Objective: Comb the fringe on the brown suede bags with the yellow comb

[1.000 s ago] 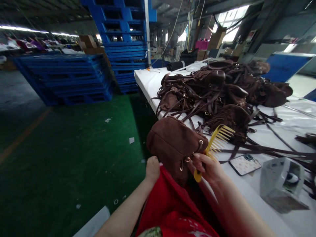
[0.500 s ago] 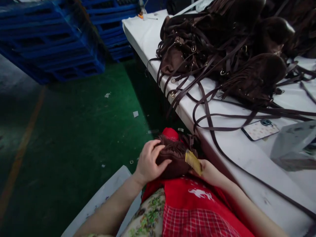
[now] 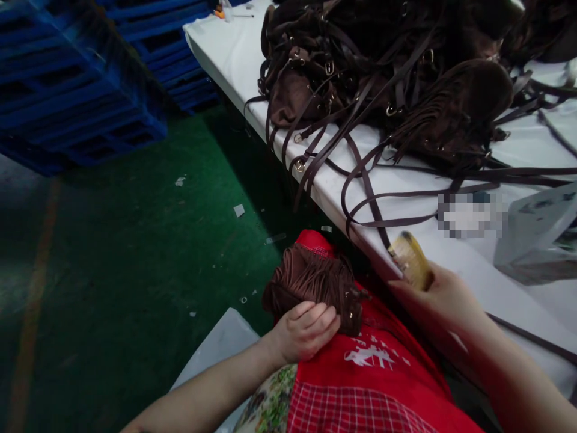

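Observation:
A dark brown fringed bag (image 3: 311, 276) lies on my lap, over a red apron (image 3: 374, 325). My left hand (image 3: 309, 331) is closed on its near edge, fingers curled over the brown material. Strands of fringe run across the bag's upper side, and small metal fittings show at its right. To the right of the bag, near the table edge, my right hand (image 3: 444, 297) holds a yellow comb (image 3: 411, 261). The comb is raised clear of the bag and blurred, so its teeth are hard to make out.
A white-covered table (image 3: 229, 60) runs along my right, with a heap of brown bags (image 3: 383, 78) on it. Long straps (image 3: 315, 159) dangle over its edge. A translucent plastic bag (image 3: 536, 234) stands at the right. Blue pallets (image 3: 85, 96) are stacked at the left on the green floor.
My right hand has moved right, away from the bag, with the comb. My left hand has shifted from its top to its near edge. The bag is turned, showing more fringe.

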The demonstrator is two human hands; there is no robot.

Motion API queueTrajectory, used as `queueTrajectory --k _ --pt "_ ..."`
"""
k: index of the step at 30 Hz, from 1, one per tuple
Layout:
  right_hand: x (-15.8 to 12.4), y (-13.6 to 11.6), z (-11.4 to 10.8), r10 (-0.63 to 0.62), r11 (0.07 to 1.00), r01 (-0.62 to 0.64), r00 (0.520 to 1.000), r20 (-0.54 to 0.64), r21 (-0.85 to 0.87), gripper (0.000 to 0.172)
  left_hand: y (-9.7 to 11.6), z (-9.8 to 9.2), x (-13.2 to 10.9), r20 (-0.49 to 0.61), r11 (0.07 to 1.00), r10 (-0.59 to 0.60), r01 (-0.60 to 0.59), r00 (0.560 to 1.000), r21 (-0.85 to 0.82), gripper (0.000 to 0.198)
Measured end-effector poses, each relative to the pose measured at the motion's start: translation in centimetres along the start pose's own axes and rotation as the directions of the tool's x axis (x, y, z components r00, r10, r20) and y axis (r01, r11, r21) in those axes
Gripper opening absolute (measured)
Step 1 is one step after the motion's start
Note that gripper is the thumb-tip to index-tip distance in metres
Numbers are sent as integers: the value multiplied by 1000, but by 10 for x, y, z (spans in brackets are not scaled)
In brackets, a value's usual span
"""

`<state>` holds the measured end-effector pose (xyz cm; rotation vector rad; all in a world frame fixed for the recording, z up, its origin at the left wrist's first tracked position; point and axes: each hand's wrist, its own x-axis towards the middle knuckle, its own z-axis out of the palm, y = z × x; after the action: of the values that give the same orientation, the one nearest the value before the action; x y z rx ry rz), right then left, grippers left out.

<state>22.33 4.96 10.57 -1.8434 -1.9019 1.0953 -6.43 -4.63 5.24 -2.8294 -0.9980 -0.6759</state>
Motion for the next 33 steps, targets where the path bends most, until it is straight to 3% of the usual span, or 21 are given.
queueTrajectory --k 1,3,5,8,11,14,18,22,25,27,30,33 --pt "10 -2 -1 -3 995 -4 997 -72 -101 51 0 -1 -2 -10 1000 14 -14 1000 10 30" --pt "26 -9 8 -80 977 69 996 -46 -201 48 0 -3 -4 -37 999 24 -23 999 26 31" --pt "34 -18 26 -181 969 196 977 109 -149 29 0 -4 -3 -55 999 18 -15 998 38 31" --pt "31 -28 52 -310 946 323 890 333 18 9 -1 -5 -3 -60 998 9 -5 998 66 31" --pt "22 -31 59 -392 919 370 824 409 134 23 -1 -6 -6 -45 996 -7 11 999 92 33" --pt "13 -33 57 -420 907 387 815 399 164 37 -1 -8 -10 -57 994 -26 32 998 106 34" --pt "-2 -41 61 -441 897 382 786 434 221 32 -2 -9 -14 -75 997 -37 42 997 67 29" --pt "-10 -46 70 -414 910 364 830 372 201 51 -3 -9 -17 -38 998 -37 40 999 58 27" --pt "-5 -45 75 -322 944 269 878 356 191 34 -3 -11 -17 -18 997 -44 46 999 63 29" --pt "1 -44 76 -285 957 242 881 377 159 32 -3 -12 -16 -46 997 -44 46 998 56 29" --pt "6 -45 74 -394 905 424 802 449 37 22 -2 -11 -16 -45 998 -32 34 998 49 27" --pt "4 -48 71 -505 745 649 702 503 -157 20 -2 -8 -16 70 996 -85 83 994 23 22"
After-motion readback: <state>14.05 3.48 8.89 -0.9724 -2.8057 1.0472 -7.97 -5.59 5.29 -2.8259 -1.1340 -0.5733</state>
